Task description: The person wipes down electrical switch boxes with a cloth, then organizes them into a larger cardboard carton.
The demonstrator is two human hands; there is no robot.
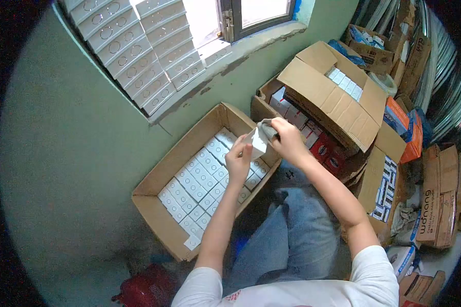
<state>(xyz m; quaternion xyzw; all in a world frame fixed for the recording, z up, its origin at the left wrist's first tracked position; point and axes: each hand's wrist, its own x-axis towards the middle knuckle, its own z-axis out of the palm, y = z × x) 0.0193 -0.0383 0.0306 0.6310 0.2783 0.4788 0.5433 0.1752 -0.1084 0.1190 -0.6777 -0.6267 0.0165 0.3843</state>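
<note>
My left hand (239, 157) grips a small white box (257, 143) from its left side, above the right part of a large open carton (159, 217). In my right hand (287, 137) is a grey cloth (267, 129), pinched against the top right of that box. Inside the carton lie rows of small white boxes (192, 179) with round marks on them. Part of those rows is hidden by my left forearm.
White switch plates or boxes (138, 56) stack in the window opening. An open carton (328, 97) with white boxes tops another carton at the right. Flattened cardboard (438, 199) and an orange box (413, 138) lie farther right. A red object (148, 287) sits bottom left.
</note>
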